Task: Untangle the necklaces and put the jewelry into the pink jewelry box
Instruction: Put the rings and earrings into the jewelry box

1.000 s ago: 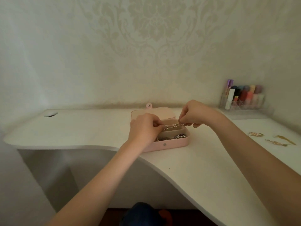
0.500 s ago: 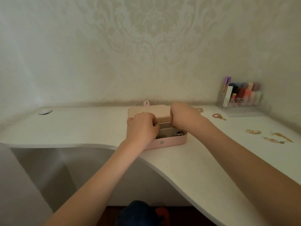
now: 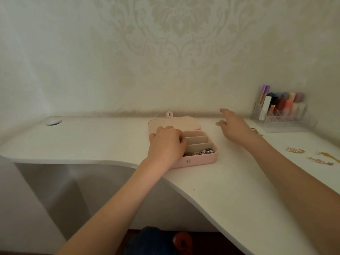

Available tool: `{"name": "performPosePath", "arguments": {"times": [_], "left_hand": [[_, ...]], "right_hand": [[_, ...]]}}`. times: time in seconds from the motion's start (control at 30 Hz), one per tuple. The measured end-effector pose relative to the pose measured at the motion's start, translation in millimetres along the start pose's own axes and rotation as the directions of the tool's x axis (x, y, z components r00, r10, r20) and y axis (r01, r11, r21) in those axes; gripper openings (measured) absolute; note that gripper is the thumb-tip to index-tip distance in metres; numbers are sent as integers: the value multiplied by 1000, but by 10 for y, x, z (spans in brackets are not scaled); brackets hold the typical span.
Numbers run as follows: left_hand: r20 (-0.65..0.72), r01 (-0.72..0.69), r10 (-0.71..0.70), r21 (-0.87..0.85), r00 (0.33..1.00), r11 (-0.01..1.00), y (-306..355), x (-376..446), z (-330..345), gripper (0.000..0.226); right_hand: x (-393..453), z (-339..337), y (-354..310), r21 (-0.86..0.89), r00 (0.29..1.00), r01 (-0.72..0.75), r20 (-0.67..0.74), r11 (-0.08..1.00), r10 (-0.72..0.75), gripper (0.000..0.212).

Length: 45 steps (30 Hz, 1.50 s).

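The right hand (image 3: pixel 234 126) has let go of the chain it was helping to stretch over the pink jewelry box (image 3: pixel 195 159) 1 second ago and now reaches out past the box toward the back of the counter (image 3: pixel 220 181). Its fingers (image 3: pixel 223 111) are spread and nearly straight, holding nothing. Just in front of their tips lies a small gold piece (image 3: pixel 219 123), partly hidden, and another bit of jewelry (image 3: pixel 256 132) shows beside the wrist.

The left hand (image 3: pixel 166 142) stays over the box's left end, its fingers curled down into the compartments; whether they pinch the chain or only press it flat cannot be told, as the knuckles hide the tips. The chain itself is no longer in sight, so it probably lies under that hand in 1 of the slots. A beaded silver necklace (image 3: pixel 200 152) sits in the compartment nearest the person, right of those curled fingers.

Judging by this, 1 necklace is stowed and the right hand goes for the next piece. 3 gold pieces (image 3: pixel 312 157) wait well off to the right of both hands, so a good part of the task remains.
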<state>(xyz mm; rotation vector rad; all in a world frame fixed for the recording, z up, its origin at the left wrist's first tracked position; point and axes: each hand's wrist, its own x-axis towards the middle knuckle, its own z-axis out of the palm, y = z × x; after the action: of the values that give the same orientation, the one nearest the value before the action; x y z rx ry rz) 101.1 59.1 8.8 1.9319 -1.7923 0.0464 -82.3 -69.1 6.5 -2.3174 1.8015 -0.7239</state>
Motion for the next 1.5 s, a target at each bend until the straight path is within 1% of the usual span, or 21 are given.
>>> {"name": "performPosePath", "arguments": {"times": [0.1,0.17,0.23,0.37,0.5,0.57,0.67,0.7,0.73,0.8,0.87,0.93,1.0,1.07,1.13,1.2,1.27,1.33,1.4,1.43,1.5], "left_hand": [[-17,2,-3,-16,1000,1000,-3,5,4,22],[-22,1,-1,-18,1000,1000,-11,9,6,21],[-22,-1,1,-14,1000,1000,-18,13,6,21],[-27,-9,9,-11,1000,1000,-24,9,5,21],[-39,-11,10,-15,999,1000,-26,15,13,21],[-42,-13,13,-15,999,1000,-21,18,15,20],[-61,-11,4,-100,998,995,-45,15,25,13],[-74,-10,-3,-179,997,984,-55,11,20,10],[-88,-14,-12,-282,996,959,-61,9,6,10],[-81,-13,-34,-517,996,856,-58,17,-48,17],[14,37,-40,-738,999,674,-29,31,-127,24],[96,92,-14,-882,995,463,-7,36,-194,22],[120,119,-15,-951,993,285,-5,14,-227,13],[130,142,-76,-974,989,176,-31,-2,-247,8],[115,139,-164,-980,980,142,-69,0,-252,7],[88,134,-229,-973,969,190,-107,9,-241,5],[56,132,-262,-951,963,280,-133,11,-213,6],[-13,109,-268,-894,963,435,-144,14,-181,8],[-106,78,-238,-754,965,653,-135,24,-164,8],[-140,61,-210,-679,968,732,-119,25,-162,8],[-172,14,-139,-576,975,817,-78,23,-151,8]], "right_hand": [[-21,167,127,-211,977,-30,201,977,73,50],[-3,200,123,-224,964,-38,247,974,95,48],[22,212,103,-237,976,-40,197,971,89,45],[-6,195,65,-284,997,1,-74,959,-23,27],[-6,197,49,-247,992,66,-92,967,-91,26],[8,141,24,-122,984,74,-152,990,-93,26],[8,-136,-212,255,954,128,-295,958,-49,23],[-15,-268,-340,409,964,142,-264,901,-33,21],[-65,-392,-476,564,984,140,-172,814,-50,20],[-197,-576,-716,779,979,72,63,622,-193,21],[-306,-660,-869,841,922,20,193,541,-335,26],[-364,-664,-950,855,889,19,222,518,-399,28],[-375,-651,-977,859,887,21,220,511,-406,30],[-369,-650,-958,839,903,27,213,543,-374,33],[-364,-652,-923,790,918,35,217,612,-332,35],[-362,-642,-902,732,929,27,233,680,-288,34],[-354,-618,-899,671,937,15,250,741,-245,32],[-341,-585,-897,590,943,17,259,807,-209,30],[-325,-554,-891,493,946,18,274,870,-175,28],[-316,-538,-888,438,945,19,285,899,-159,27],[-313,-503,-885,288,944,45,301,957,-135,26]]}}
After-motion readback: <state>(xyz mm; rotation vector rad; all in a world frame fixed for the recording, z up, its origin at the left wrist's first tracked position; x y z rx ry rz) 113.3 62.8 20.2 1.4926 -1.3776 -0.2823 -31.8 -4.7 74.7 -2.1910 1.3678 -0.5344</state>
